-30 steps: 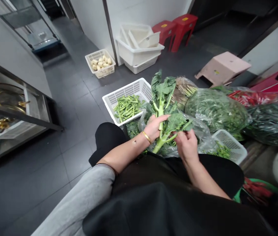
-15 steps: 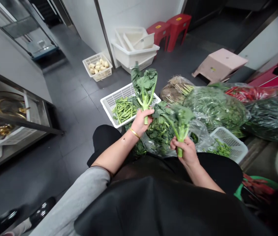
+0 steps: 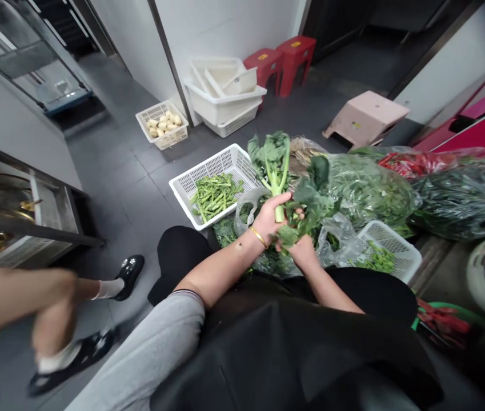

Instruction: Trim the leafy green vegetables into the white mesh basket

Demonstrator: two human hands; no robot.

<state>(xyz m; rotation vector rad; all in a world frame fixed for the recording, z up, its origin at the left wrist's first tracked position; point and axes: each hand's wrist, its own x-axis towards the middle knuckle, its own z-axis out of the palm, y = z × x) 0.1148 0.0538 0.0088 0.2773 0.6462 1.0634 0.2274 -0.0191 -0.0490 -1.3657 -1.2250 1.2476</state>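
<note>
My left hand [image 3: 270, 218] is closed round the thick pale stem of a leafy green vegetable [image 3: 275, 171], which stands upright with its leaves on top. Close beside it on the right, my right hand [image 3: 303, 249] is closed on a second leafy green stalk [image 3: 314, 197]; leaves cover part of its fingers. Below both hands lies an open clear plastic bag [image 3: 340, 233] with more greens. Just beyond my left knee, a white basket [image 3: 182, 191] holds cut green stems [image 3: 216, 195].
At right stand a second white basket [image 3: 409, 260] with green pieces, bagged greens [image 3: 366, 185] and bagged red peppers [image 3: 417, 162]. Farther off are a basket of pale vegetables [image 3: 165, 124], stacked white tubs [image 3: 220, 105] and stools [image 3: 366, 117]. A person's legs [image 3: 60, 308] are at left.
My hands have come together, the right one moving left and its stalk now tilted and partly over the fingers. The person's legs at left have come further into view.
</note>
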